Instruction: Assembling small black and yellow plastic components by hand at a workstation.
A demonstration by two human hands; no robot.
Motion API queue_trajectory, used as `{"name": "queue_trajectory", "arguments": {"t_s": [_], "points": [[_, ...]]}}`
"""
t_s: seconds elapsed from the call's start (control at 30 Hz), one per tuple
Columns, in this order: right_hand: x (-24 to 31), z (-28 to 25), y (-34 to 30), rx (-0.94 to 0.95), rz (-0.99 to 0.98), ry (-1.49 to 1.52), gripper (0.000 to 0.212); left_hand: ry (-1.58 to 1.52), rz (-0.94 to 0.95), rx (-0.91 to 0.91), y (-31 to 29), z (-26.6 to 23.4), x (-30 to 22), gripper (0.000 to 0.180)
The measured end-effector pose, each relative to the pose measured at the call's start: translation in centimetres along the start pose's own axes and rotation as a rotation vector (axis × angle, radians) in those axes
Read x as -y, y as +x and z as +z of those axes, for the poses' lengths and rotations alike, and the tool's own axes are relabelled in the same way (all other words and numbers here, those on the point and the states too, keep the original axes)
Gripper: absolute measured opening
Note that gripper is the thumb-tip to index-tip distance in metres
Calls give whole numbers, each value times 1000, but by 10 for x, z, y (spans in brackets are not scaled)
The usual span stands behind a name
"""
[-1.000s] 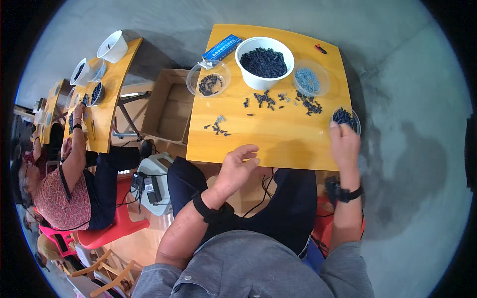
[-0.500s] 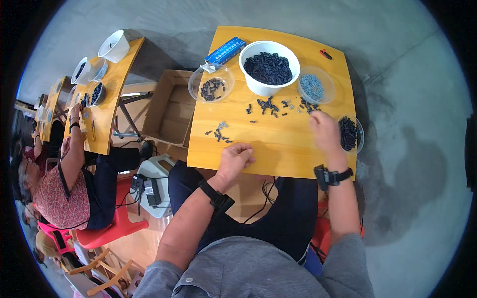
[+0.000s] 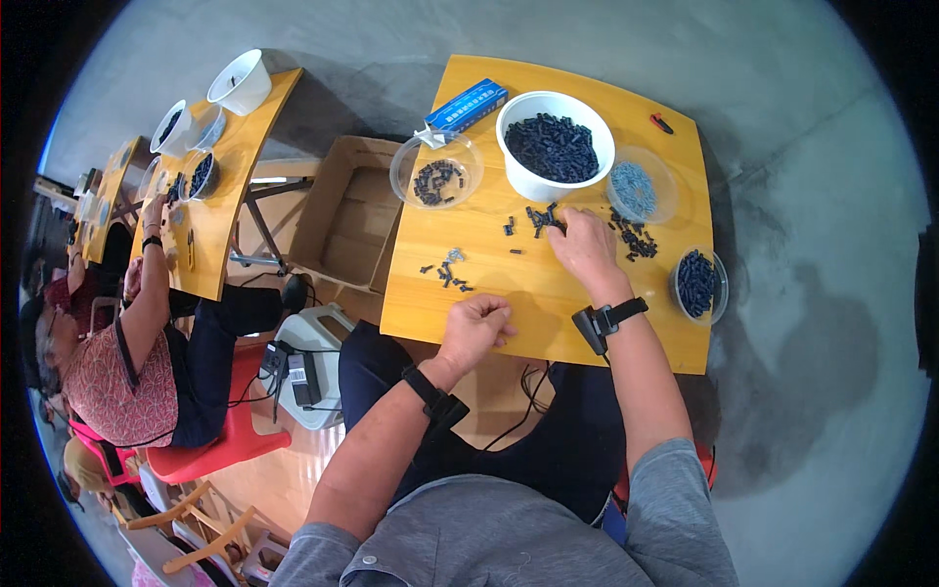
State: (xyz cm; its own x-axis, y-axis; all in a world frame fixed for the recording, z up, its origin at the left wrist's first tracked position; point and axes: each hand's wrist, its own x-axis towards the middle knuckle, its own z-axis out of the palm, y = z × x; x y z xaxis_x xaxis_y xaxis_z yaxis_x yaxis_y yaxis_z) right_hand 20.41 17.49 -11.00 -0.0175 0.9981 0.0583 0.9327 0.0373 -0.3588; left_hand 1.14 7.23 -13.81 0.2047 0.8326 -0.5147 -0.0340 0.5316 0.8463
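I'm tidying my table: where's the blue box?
In the head view, the blue box lies near the table's far left corner, left of the white bucket, beyond a clear tub.

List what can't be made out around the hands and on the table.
Head view: whether the right hand pinches any black pieces; the hand covers the contact.
Head view: whether the left hand holds anything; its curled fingers hide the palm.
Head view: inside bottom of the white bucket, under the dark heap.
Head view: the silvery bits, too small for exact shape.
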Motion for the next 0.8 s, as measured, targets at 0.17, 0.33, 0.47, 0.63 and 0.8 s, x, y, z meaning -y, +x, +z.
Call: {"name": "queue_trajectory", "arguments": {"t_s": [0.17,0.33,0.47,0.63,0.8], "points": [[-1,5,-3,-28,-28,-26,23,5,-23,10,0,0,-2,15],[6,0,-21,-185,-148,183,17,-118,-29,1,-2,-4,-6,18],[24,-20,-52,-128,-223,406,13,-283,-20,-16,-8,-2,-20,23],[38,-33,-87,-128,-360,414,14,-311,38,119,-14,10,-43,19],[46,-38,-103,-112,-462,342,10,-252,-18,308,-15,1,-40,15]]}}
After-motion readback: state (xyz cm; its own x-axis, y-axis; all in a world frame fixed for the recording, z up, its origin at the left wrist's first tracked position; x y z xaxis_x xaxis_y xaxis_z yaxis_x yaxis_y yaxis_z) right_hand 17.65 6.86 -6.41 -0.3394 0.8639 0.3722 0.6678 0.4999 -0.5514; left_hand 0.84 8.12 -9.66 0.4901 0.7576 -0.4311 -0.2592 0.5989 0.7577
